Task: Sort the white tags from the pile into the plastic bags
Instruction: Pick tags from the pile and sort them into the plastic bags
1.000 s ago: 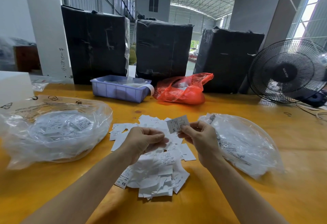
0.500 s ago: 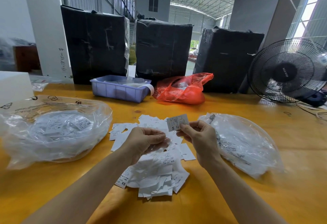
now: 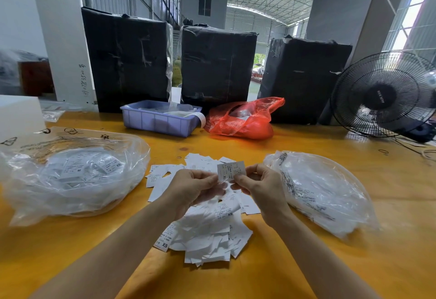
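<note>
A pile of white tags [image 3: 207, 235] lies on the yellow table [image 3: 306, 263], right in front of me. Above the pile I hold one white tag [image 3: 231, 169] upright; it is printed with "XS". My right hand [image 3: 260, 186] pinches its lower right corner. My left hand [image 3: 194, 187] has its fingers curled, and its thumb and fingertips meet the tag's lower left edge. A clear plastic bag [image 3: 70, 176] holding several tags lies to the left of the pile. Another clear plastic bag [image 3: 320, 190] lies to the right.
At the back of the table stand a blue tray [image 3: 160, 123], a red plastic bag [image 3: 245, 121] and three black-wrapped bundles [image 3: 217, 65]. A black fan [image 3: 382, 95] stands at the far right, with cables on the table beside it. A white box [image 3: 18, 114] sits at the far left.
The held tag has moved slightly left and turned more level. My left hand's fingertips have come up to its lower left edge. The bags and the pile have not moved.
</note>
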`<state>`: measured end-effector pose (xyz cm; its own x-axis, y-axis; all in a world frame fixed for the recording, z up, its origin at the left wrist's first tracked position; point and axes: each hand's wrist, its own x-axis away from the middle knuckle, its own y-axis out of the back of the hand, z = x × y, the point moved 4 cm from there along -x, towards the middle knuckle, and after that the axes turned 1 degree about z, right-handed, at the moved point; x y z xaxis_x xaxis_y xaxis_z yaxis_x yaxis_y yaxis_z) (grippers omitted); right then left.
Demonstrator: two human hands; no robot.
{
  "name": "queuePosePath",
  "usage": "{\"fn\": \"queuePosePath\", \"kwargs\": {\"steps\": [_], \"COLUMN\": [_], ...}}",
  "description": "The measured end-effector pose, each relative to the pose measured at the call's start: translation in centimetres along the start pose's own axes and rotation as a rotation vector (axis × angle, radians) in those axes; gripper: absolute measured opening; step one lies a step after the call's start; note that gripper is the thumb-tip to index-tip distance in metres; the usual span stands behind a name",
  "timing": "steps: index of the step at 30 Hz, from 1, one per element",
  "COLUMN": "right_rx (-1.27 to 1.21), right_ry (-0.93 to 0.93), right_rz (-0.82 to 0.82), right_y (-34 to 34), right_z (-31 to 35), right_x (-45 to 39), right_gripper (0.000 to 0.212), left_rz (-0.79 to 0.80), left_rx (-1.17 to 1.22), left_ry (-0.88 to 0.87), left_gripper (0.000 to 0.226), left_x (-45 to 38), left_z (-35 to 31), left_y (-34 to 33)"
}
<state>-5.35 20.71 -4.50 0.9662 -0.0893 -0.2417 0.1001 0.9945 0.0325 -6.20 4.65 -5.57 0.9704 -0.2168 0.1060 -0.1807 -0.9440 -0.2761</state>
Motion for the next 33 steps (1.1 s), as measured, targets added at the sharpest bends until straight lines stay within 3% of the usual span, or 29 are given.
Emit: {"fn": "queuePosePath", "kwargs": {"steps": [6,13,22,33], "right_rx": [0.096,0.036,0.039,0.064], "right_ry": [0.092,0.079,0.072,0.100], "right_rz": [0.142,0.037,0.046,0.034], "right_y": [-0.74,-0.07,-0.35,-0.42], "right_z": [0.82,1.05,1.01,0.93], "right_x": [0.46,0.21,0.40,0.40], "right_gripper": [0.018,0.015,0.016,0.018], "left_rz": [0.028,0.019,0.046,0.069], "left_rx": [-0.068,-0.105,-0.202,-0.141], "left_ry": [0.007,0.019,0.006,0.013], "left_gripper": [0.008,0.010,0.013,0.014], "left_x": [0.19,0.29,0.43,0.50], "left_z": [0.12,0.15,0.24,0.13], "left_y": [-0.31,-0.44,-0.65,-0.70]}}
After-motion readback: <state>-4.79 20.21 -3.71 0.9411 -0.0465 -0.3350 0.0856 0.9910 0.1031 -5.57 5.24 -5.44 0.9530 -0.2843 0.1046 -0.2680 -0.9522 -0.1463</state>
